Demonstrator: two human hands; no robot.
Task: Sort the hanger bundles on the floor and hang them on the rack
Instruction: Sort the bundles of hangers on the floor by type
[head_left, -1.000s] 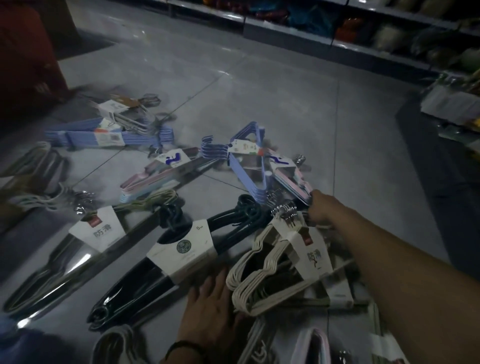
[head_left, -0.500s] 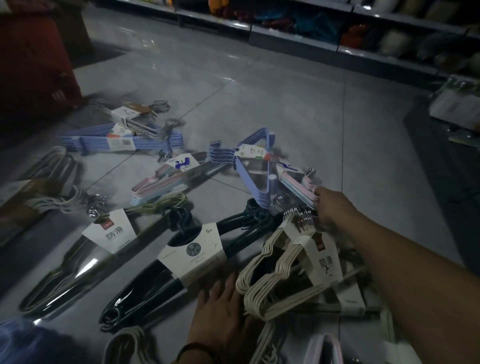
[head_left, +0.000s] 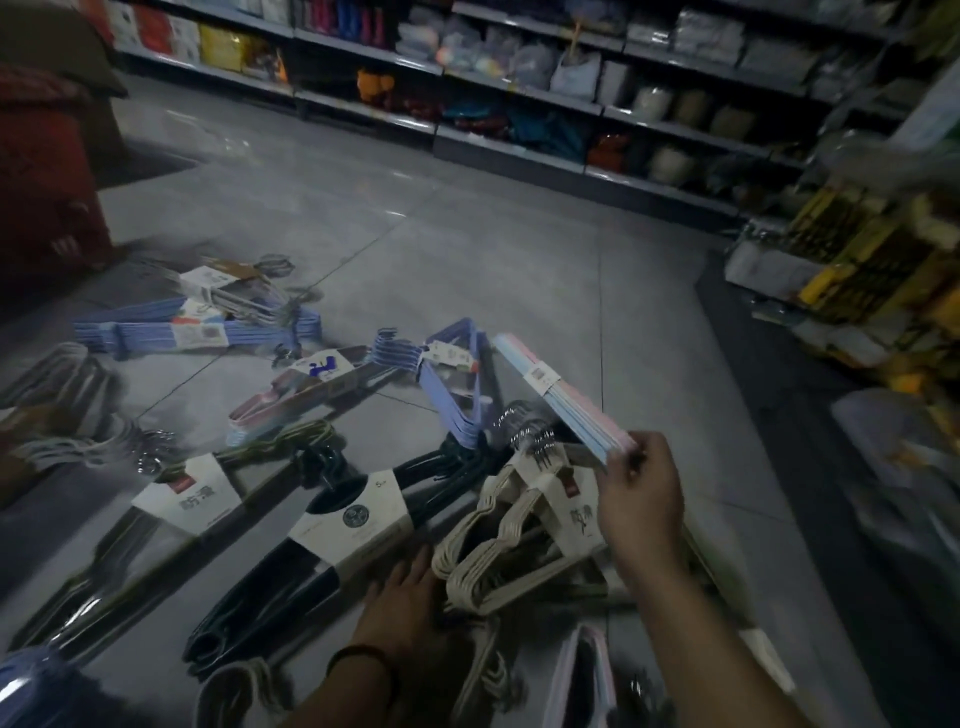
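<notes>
Head view, right hand (head_left: 641, 499), fingers (head_left: 649, 448) pinching pastel hanger bundle (head_left: 560, 396) (long axis up-left), left hand (head_left: 402, 603) flat.

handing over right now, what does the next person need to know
Right hand grips one end of the pink-and-blue hanger bundle, raised off the floor.
Left hand lies flat by the dark bundle and the cream bundle.
The purple bundle and others lie scattered on the floor.
Rack not in view; these all remain to sort and hang.
</notes>
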